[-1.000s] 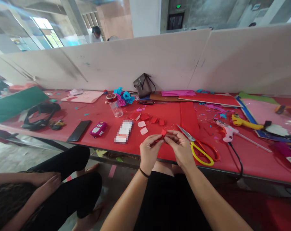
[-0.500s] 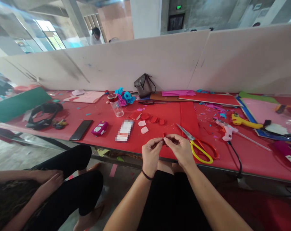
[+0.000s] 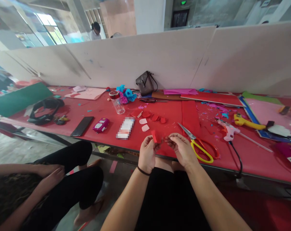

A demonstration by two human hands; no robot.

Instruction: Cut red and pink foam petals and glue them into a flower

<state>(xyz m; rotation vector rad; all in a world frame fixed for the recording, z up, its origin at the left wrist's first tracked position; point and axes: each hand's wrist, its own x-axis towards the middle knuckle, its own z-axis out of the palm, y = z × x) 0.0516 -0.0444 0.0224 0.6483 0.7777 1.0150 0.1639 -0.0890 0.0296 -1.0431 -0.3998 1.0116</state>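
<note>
Over the front edge of the red table (image 3: pixel 159 112), my left hand (image 3: pixel 147 154) pinches a small red paper piece (image 3: pixel 154 136) that stands up between its fingers. My right hand (image 3: pixel 181 149) is closed in a pinch just to its right, fingertips near the same piece; what it grips is too small to make out. Yellow-and-red scissors (image 3: pixel 198 146) lie right beside my right hand. Several cut red and pale pink petals (image 3: pixel 150 119) lie on the table just beyond my hands.
A pink glue gun (image 3: pixel 226 131) with a black cord and a yellow tool (image 3: pixel 243 122) lie to the right. A clear jar (image 3: pixel 117 102), paper flowers (image 3: pixel 126 95), a brown pouch (image 3: pixel 145 84), a pink case (image 3: pixel 100 125) and a black phone (image 3: pixel 82 126) sit further off. Another person's legs (image 3: pixel 70 179) are at my left.
My hands have drawn slightly apart. The red piece now stands up in my left fingers, and my right hand has shifted a little right.
</note>
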